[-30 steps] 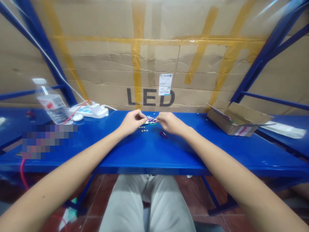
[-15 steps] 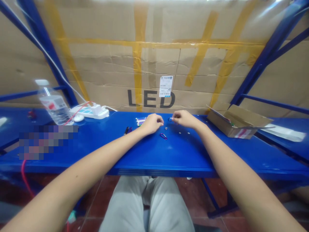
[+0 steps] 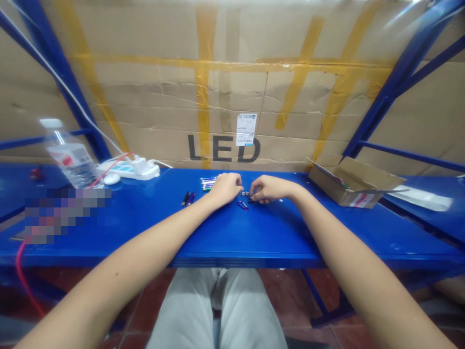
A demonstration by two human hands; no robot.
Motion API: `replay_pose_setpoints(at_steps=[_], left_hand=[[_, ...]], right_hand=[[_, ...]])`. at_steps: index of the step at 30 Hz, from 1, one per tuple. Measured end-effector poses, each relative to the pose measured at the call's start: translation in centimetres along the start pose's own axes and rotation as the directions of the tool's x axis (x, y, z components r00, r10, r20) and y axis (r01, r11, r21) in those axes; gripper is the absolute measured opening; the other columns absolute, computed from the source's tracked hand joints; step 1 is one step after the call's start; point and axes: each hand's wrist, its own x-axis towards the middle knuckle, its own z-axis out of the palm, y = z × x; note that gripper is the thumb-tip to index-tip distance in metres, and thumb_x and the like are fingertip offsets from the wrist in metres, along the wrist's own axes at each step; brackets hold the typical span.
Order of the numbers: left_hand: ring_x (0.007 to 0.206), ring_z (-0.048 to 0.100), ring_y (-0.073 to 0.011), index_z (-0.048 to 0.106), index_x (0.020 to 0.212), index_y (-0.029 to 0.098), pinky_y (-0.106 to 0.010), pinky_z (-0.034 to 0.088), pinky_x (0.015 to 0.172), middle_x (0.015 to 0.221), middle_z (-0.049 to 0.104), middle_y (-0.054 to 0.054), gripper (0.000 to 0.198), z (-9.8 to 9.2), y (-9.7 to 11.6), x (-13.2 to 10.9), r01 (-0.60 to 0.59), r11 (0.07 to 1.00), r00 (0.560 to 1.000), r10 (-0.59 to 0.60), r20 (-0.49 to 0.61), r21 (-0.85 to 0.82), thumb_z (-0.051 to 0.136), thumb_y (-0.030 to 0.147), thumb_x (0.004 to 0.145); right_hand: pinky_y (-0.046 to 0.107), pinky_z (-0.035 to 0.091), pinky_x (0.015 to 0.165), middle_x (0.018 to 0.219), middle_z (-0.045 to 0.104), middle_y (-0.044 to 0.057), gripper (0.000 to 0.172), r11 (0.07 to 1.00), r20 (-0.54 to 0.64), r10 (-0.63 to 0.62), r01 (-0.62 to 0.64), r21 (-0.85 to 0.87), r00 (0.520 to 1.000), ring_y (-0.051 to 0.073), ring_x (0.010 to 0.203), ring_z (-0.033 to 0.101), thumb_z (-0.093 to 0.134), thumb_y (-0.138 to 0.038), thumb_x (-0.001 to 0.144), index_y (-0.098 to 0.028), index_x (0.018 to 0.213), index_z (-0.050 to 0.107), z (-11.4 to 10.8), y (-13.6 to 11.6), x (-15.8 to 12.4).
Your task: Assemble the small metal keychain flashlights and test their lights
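My left hand (image 3: 225, 189) rests curled on the blue metal bench (image 3: 276, 237), just right of a bundle of coloured paper clips (image 3: 208, 183). Two slim pen-like items (image 3: 188, 198) lie further left. My right hand (image 3: 271, 189) reaches left, its fingertips pinching a small dark part (image 3: 250, 199). A few tiny metal bits (image 3: 245, 193) lie between my hands, partly hidden by my fingers. A purple clip (image 3: 242, 205) lies on the bench just below them, touched by neither hand.
A white power strip (image 3: 131, 169) with a cable and a white round object (image 3: 112, 179) stand at the back left, by a plastic water bottle (image 3: 69, 157). An open cardboard box (image 3: 354, 186) sits at the back right. A blue shelf frame (image 3: 399, 92) and a taped carton (image 3: 225, 97) rise behind.
My hands have come closer together, and my right hand has dropped down and left onto the small parts. The view has shifted slightly, with little change in the purple clip.
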Motion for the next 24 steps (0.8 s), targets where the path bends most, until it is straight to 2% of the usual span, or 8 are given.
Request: replay_pose_setpoints(at_steps=[4, 5, 6, 8, 10, 13, 16, 24], left_hand=[[0.071, 0.061, -0.0227, 0.068, 0.074, 0.019, -0.036, 0.046, 0.072, 0.075, 0.070, -0.008, 0.016, -4.1, -2.1, 0.2, 0.020, 0.999, 0.972, -0.026, -0.232, -0.029, 0.062, 0.028, 0.085], [0.071, 0.060, -0.0218, 0.068, 0.073, 0.018, -0.035, 0.045, 0.072, 0.075, 0.070, -0.009, 0.017, -5.2, -2.9, 0.1, 0.028, 1.000, 0.967, -0.028, -0.252, -0.006, 0.061, 0.028, 0.085], [0.072, 0.060, -0.0210, 0.069, 0.075, 0.018, -0.034, 0.044, 0.072, 0.077, 0.070, -0.009, 0.017, -6.2, -3.9, 0.0, 0.032, 0.999, 0.973, -0.028, -0.229, 0.014, 0.060, 0.028, 0.085], [0.076, 0.061, -0.0203, 0.071, 0.081, 0.017, -0.033, 0.043, 0.073, 0.084, 0.072, -0.009, 0.017, -7.8, -5.6, -0.5, 0.013, 0.998, 0.998, -0.009, -0.069, 0.059, 0.059, 0.028, 0.085], [0.078, 0.062, -0.0201, 0.073, 0.084, 0.017, -0.032, 0.044, 0.074, 0.087, 0.073, -0.008, 0.019, -8.5, -6.9, -0.9, -0.010, 0.996, 0.997, 0.003, 0.079, 0.087, 0.058, 0.029, 0.084], [0.082, 0.065, -0.0204, 0.076, 0.088, 0.018, -0.031, 0.044, 0.077, 0.090, 0.075, -0.008, 0.022, -8.4, -7.7, -1.2, -0.030, 0.996, 0.975, 0.011, 0.222, 0.082, 0.058, 0.028, 0.082], [0.083, 0.065, -0.0213, 0.078, 0.092, 0.020, -0.031, 0.044, 0.077, 0.094, 0.076, -0.008, 0.024, -7.4, -7.6, -1.2, -0.039, 0.994, 0.953, 0.007, 0.303, 0.100, 0.060, 0.031, 0.081], [0.082, 0.064, -0.0225, 0.078, 0.089, 0.022, -0.031, 0.042, 0.074, 0.093, 0.075, -0.008, 0.019, -6.4, -6.8, -1.3, -0.051, 0.987, 0.940, -0.003, 0.341, 0.149, 0.064, 0.028, 0.078]], right_hand=[[0.025, 0.040, 0.045, 0.059, 0.067, 0.003, 0.026, 0.999, 0.101, 0.034, -0.036, 0.016, 0.994, 0.015, 0.049, 0.060, 0.074, -0.039, 0.073, -0.019, 0.077, 0.059, 0.7, 0.1, 0.1], [0.025, 0.040, 0.045, 0.059, 0.067, 0.003, 0.027, 0.999, 0.132, 0.042, -0.043, 0.006, 0.990, 0.015, 0.049, 0.059, 0.073, -0.041, 0.075, -0.019, 0.076, 0.056, 0.8, 0.0, 0.1], [0.025, 0.040, 0.045, 0.059, 0.066, 0.003, 0.028, 0.999, 0.159, 0.053, -0.052, -0.014, 0.986, 0.015, 0.048, 0.058, 0.070, -0.043, 0.078, -0.019, 0.076, 0.055, 1.0, -0.1, 0.1], [0.026, 0.039, 0.045, 0.058, 0.065, 0.002, 0.030, 0.996, 0.193, 0.074, -0.061, -0.072, 0.978, 0.014, 0.045, 0.055, 0.064, -0.046, 0.084, -0.020, 0.075, 0.053, 1.2, -0.5, 0.1], [0.027, 0.038, 0.048, 0.057, 0.063, 0.002, 0.033, 0.989, 0.167, 0.070, -0.046, -0.144, 0.984, 0.013, 0.045, 0.052, 0.057, -0.048, 0.088, -0.019, 0.072, 0.053, 1.3, -0.8, 0.1], [0.027, 0.035, 0.054, 0.061, 0.060, 0.002, 0.036, 0.971, -0.029, -0.039, 0.031, -0.238, 0.999, 0.012, 0.054, 0.049, 0.054, -0.046, 0.090, -0.018, 0.066, 0.052, 1.2, -0.9, 0.3], [0.027, 0.031, 0.057, 0.065, 0.056, 0.001, 0.035, 0.964, -0.222, -0.146, 0.089, -0.250, 0.964, 0.013, 0.060, 0.046, 0.054, -0.042, 0.090, -0.018, 0.065, 0.051, 1.3, -0.6, 0.7], [0.028, 0.029, 0.058, 0.062, 0.055, -0.001, 0.033, 0.972, -0.355, -0.217, 0.166, -0.168, 0.910, 0.012, 0.060, 0.046, 0.052, -0.040, 0.090, -0.018, 0.065, 0.052, 1.8, -0.6, 0.9]])
